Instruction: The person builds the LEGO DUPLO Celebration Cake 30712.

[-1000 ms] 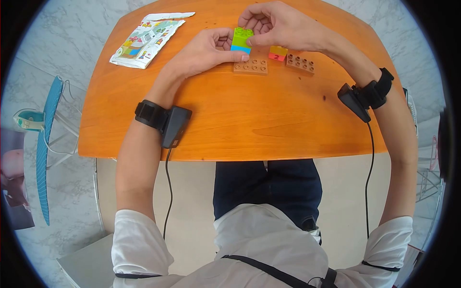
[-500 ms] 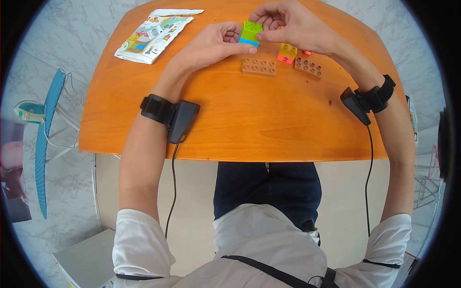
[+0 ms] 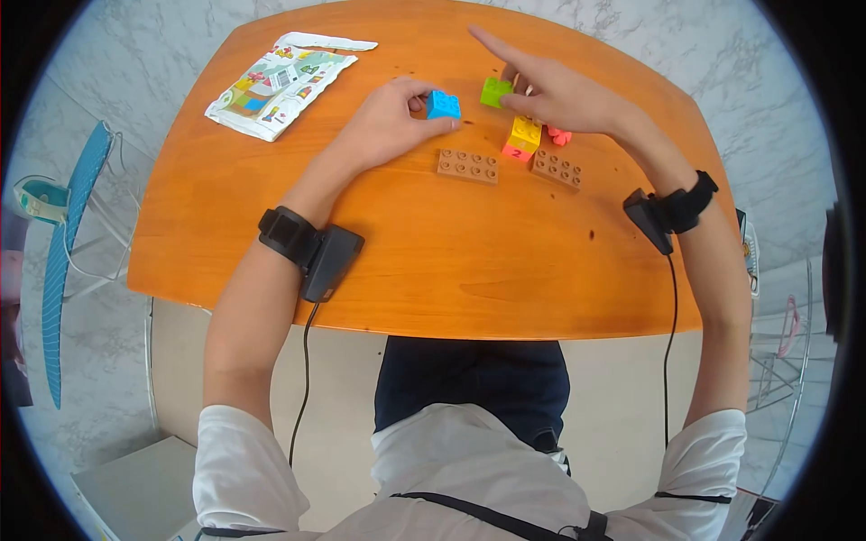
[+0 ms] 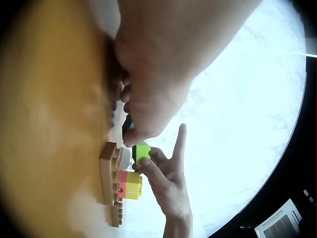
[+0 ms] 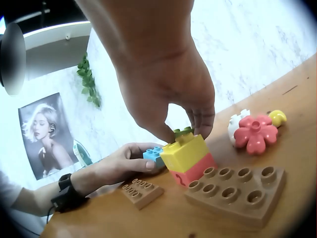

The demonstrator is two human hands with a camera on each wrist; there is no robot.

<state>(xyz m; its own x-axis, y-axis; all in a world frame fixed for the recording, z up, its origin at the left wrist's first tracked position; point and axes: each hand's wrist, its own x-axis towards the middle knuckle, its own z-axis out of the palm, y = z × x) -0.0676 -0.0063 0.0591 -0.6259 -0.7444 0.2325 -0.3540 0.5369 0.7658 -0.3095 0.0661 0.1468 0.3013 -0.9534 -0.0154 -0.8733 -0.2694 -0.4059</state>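
Observation:
In the head view my left hand [image 3: 390, 124] grips a blue brick [image 3: 443, 105], its thumb along the near side. To its right, my right hand [image 3: 575, 95] pinches a green brick [image 3: 493, 91] between thumb and curled fingers, with the index finger stretched out. The blue and green bricks are apart. Just in front of the right hand stands a yellow brick [image 3: 526, 130] stacked on a red brick [image 3: 516, 154] marked 2. Nearer me lie two brown studded plates, a left plate [image 3: 467, 167] and a right plate [image 3: 557, 169].
A printed packet [image 3: 281, 87] lies at the table's back left. Beside the right hand sits a red flower piece [image 5: 256, 134], with a white piece [image 5: 236, 127] behind it and a yellow piece [image 5: 278, 118] farther off. The table [image 3: 406, 270] has its near edge at my lap.
The green brick was on top of the blue one; now the two are separated. My right hand has moved right with the green brick, its index finger now extended, while the left keeps the blue.

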